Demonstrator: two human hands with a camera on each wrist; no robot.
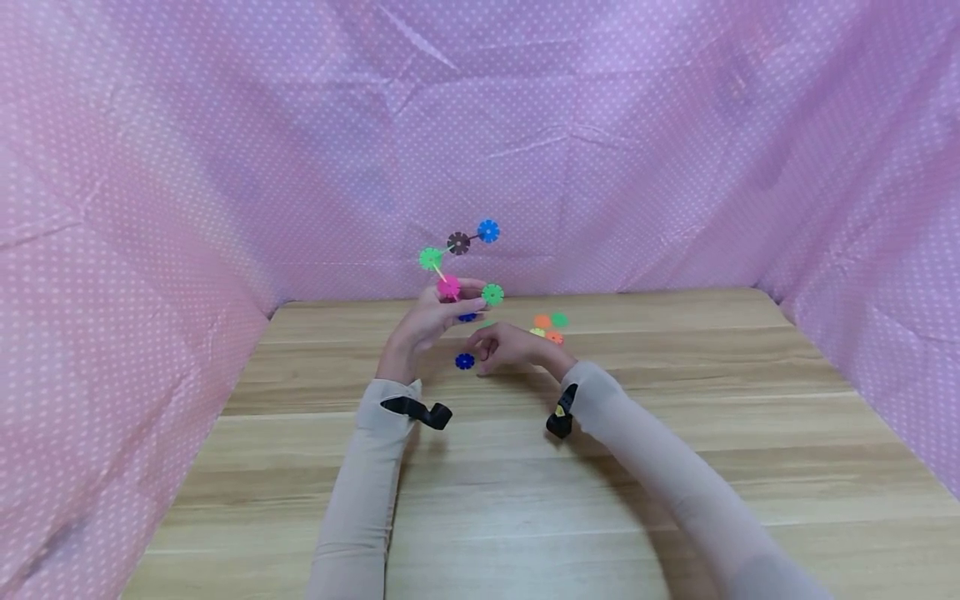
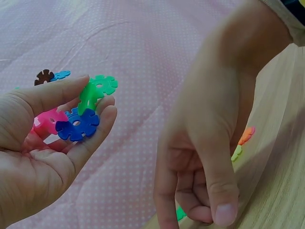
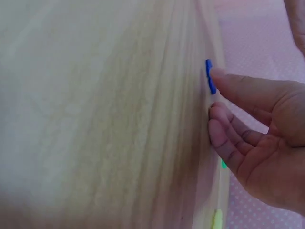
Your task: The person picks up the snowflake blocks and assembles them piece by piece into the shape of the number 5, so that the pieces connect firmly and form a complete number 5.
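Note:
My left hand (image 1: 427, 323) holds up a zigzag chain of notched plastic snowflake discs, gripping it near the pink disc (image 1: 448, 287). Beyond the fingers, a brown disc (image 1: 458, 243) and a light blue disc (image 1: 488, 231) form the chain's far end. A green disc (image 2: 104, 85) and a blue disc (image 2: 78, 124) show between thumb and fingers in the left wrist view. Low over the table, my right hand (image 1: 513, 346) has loosely bent fingers, its thumb tip right at a loose dark blue disc (image 1: 464, 361) lying there.
Behind the right hand lie several loose discs, among them orange (image 1: 554, 337), yellow (image 1: 537, 332) and green (image 1: 559, 319). The wooden table (image 1: 525, 500) ends at a pink dotted cloth (image 1: 480, 125) hanging at the back and sides.

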